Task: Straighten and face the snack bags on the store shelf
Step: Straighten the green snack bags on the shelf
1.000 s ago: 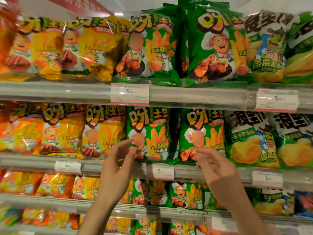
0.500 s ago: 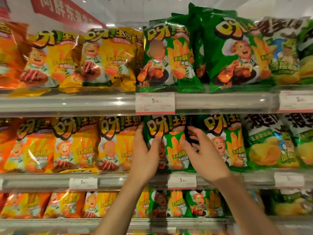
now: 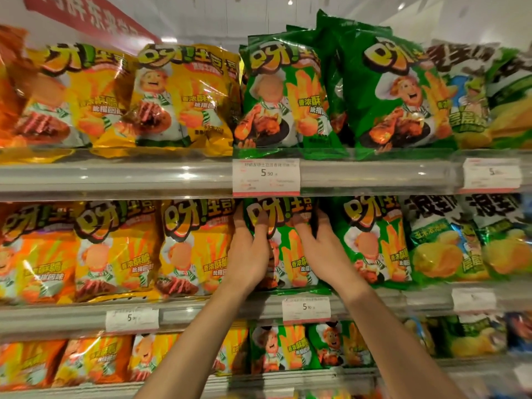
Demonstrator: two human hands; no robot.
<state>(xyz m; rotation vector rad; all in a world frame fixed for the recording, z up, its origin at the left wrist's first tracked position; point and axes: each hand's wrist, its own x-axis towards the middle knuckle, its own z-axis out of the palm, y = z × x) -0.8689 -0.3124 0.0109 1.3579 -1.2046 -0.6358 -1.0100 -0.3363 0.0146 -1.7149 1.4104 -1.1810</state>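
A green snack bag (image 3: 283, 223) with a cartoon chef stands upright on the middle shelf (image 3: 201, 311), just under a price tag. My left hand (image 3: 249, 249) grips its left edge, thumb across the front. Gripping its right edge is my right hand (image 3: 319, 246), fingers curled behind the bag. Both hands cover much of the lower print. Yellow bags (image 3: 190, 246) stand to its left and another green bag (image 3: 374, 240) to its right.
The top shelf (image 3: 144, 175) carries yellow bags (image 3: 184, 96) and green bags (image 3: 285, 93), some leaning. Green chip bags (image 3: 443, 243) of another brand fill the right side. A lower shelf (image 3: 288, 378) holds more bags. Price tags (image 3: 266, 177) hang on the shelf rails.
Both hands rose from below the middle shelf's bags and closed on the two edges of the green bag. The view has tilted up and moved closer to the shelf.
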